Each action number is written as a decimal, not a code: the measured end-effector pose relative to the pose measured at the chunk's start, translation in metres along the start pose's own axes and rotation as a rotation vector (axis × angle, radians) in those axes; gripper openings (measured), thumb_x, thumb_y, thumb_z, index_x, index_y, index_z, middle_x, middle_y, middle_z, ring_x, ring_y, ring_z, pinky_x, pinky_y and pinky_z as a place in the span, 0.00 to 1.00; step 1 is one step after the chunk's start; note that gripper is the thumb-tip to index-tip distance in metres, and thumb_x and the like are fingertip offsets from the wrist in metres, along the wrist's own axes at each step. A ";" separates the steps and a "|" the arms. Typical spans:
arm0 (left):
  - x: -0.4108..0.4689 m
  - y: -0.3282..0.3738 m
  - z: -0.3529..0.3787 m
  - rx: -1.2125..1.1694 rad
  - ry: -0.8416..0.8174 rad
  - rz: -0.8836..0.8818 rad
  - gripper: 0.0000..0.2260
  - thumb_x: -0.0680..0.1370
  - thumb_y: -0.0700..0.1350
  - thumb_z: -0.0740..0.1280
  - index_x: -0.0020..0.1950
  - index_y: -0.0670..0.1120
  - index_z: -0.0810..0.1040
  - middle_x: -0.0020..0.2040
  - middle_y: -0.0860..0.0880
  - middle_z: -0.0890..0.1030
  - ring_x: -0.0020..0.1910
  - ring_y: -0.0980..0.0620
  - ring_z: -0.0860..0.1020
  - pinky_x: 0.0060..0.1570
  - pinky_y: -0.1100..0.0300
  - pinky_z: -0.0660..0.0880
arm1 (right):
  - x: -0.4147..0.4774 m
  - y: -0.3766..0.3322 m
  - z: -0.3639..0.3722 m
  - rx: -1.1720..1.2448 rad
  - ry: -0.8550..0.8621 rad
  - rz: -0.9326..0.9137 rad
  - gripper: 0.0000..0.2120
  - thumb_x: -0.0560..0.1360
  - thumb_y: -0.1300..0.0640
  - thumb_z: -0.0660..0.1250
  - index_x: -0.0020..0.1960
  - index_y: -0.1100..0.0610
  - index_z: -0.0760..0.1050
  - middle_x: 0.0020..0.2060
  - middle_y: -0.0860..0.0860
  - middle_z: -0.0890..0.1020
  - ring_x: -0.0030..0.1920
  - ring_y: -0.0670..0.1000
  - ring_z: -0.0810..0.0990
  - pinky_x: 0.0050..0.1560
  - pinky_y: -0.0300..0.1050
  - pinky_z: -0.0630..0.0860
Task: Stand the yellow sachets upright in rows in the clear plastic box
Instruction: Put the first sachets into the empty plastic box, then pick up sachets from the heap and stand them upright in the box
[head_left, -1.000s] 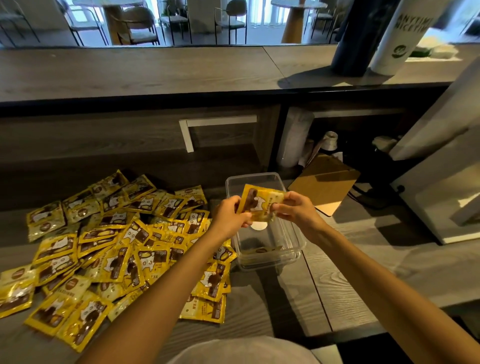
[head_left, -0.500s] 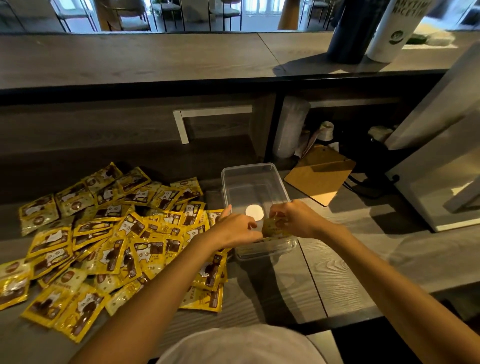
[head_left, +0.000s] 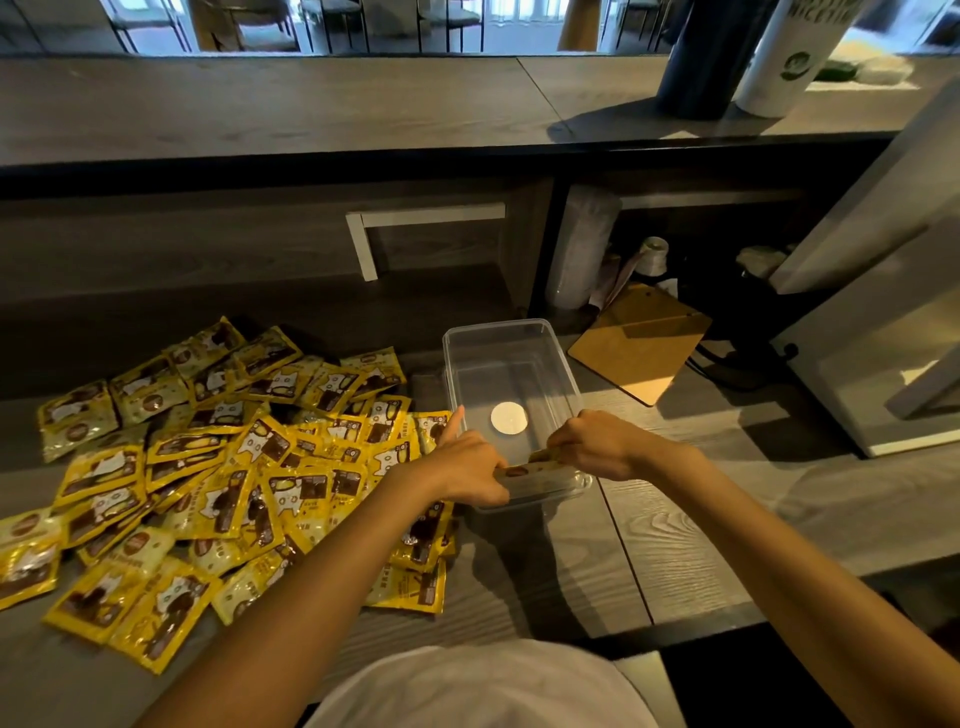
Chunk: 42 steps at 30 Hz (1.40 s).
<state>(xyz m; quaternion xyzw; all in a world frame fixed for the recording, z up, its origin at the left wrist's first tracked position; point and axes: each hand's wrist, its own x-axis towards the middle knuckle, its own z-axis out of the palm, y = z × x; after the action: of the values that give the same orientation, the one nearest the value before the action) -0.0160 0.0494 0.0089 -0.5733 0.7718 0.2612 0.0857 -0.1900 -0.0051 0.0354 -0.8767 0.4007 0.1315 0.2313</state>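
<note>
A clear plastic box (head_left: 498, 332) stands on the grey wooden table, with a round white sticker on its floor. One yellow sachet (head_left: 535, 470) stands on edge against the box's near wall. My left hand (head_left: 462, 467) pinches its left end, the thumb raised. My right hand (head_left: 597, 449) grips its right end from above the near rim. A heap of several yellow sachets (head_left: 234, 467) lies flat to the left of the box.
A brown clipboard (head_left: 641, 343) lies behind and right of the box. A white appliance (head_left: 883, 312) fills the right side. A raised counter runs across the back, carrying a dark bottle (head_left: 701, 57) and a white cup (head_left: 784, 57).
Both hands carried the sachet from above the box down into it, and it now stands at the near wall. The camera tilted slightly downward.
</note>
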 end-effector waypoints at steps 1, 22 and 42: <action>0.000 0.000 0.000 -0.004 0.007 -0.006 0.13 0.76 0.49 0.59 0.47 0.43 0.80 0.45 0.45 0.78 0.59 0.49 0.72 0.69 0.47 0.27 | -0.001 0.001 -0.001 -0.018 0.015 -0.004 0.14 0.79 0.58 0.55 0.56 0.60 0.78 0.52 0.57 0.81 0.44 0.49 0.71 0.48 0.44 0.68; -0.049 -0.069 -0.017 -0.361 0.549 -0.616 0.18 0.77 0.37 0.62 0.66 0.46 0.72 0.65 0.44 0.74 0.63 0.45 0.72 0.55 0.54 0.72 | 0.035 -0.096 0.003 0.035 0.366 -0.179 0.17 0.77 0.59 0.59 0.65 0.57 0.71 0.61 0.56 0.76 0.62 0.57 0.74 0.58 0.50 0.73; -0.091 -0.139 0.058 -0.537 0.443 -0.649 0.39 0.70 0.45 0.74 0.76 0.47 0.56 0.76 0.48 0.56 0.74 0.46 0.59 0.69 0.51 0.63 | 0.110 -0.142 0.065 -0.139 0.169 0.032 0.33 0.73 0.58 0.69 0.72 0.62 0.56 0.69 0.61 0.62 0.70 0.62 0.62 0.70 0.55 0.61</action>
<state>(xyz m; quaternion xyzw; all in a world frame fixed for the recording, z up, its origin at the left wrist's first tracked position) 0.1340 0.1265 -0.0433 -0.8287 0.4576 0.2825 -0.1551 -0.0132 0.0390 -0.0234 -0.8922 0.4224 0.0883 0.1331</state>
